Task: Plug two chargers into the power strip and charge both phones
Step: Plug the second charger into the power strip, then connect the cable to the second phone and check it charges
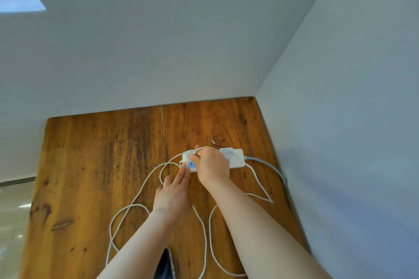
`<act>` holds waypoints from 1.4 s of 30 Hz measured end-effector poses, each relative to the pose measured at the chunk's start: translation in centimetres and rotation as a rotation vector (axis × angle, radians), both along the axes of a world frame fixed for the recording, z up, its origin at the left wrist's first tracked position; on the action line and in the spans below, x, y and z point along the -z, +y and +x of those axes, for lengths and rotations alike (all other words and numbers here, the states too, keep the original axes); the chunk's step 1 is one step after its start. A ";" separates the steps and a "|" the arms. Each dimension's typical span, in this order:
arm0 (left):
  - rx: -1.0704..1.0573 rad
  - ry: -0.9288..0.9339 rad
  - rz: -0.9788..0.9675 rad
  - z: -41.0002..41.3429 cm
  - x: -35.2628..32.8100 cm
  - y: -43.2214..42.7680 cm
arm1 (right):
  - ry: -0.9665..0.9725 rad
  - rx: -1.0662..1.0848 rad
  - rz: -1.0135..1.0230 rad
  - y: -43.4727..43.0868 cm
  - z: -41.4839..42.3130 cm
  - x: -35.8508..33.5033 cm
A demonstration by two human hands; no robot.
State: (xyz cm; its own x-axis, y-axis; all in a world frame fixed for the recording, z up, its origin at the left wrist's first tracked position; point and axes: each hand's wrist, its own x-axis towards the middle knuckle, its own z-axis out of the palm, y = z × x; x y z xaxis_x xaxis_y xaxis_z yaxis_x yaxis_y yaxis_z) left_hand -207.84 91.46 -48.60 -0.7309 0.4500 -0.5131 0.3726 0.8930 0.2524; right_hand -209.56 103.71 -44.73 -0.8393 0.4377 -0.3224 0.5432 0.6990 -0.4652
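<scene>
The white plastic power strip [235, 158] lies on the worn wooden bench [102, 165] near the wall corner. The right hand [212, 165] has its grip curled over a small white charger at the strip's left end, pressing down; the charger itself is mostly hidden. The left hand [173, 197] lies flat, fingers together, steadying that end. The strip looks light and apt to slide; the thin white cables [127, 208] are limp. No containers show.

Both forearms bare, no sleeves; hands [173, 197] without rings, watch or gloves.
</scene>
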 end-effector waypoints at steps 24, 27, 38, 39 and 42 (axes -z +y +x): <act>-0.436 -0.099 0.008 22.2 1.3 -11.7 | -0.223 -0.149 -0.141 -11.4 28.6 3.4; -0.559 -0.004 0.152 22.7 1.4 -11.6 | -0.199 -0.147 -0.112 -12.2 30.3 4.4; -1.172 -0.262 0.564 20.7 1.9 -13.4 | -0.137 -0.125 -0.056 -13.6 31.5 5.8; -1.199 -0.284 0.591 20.3 1.7 -14.1 | -0.120 -0.104 -0.054 -13.7 31.2 5.8; -1.270 -0.337 0.687 19.6 0.7 -16.1 | -0.100 -0.054 -0.080 -14.5 29.9 5.9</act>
State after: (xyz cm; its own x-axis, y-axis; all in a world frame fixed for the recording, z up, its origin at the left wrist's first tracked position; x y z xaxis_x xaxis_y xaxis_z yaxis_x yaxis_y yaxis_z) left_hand -188.20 75.39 -49.27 -0.7041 -0.1649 -0.6907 -0.7078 0.2410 0.6641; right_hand -179.65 89.23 -50.62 -0.8232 0.3622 -0.4372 0.5518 0.6917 -0.4659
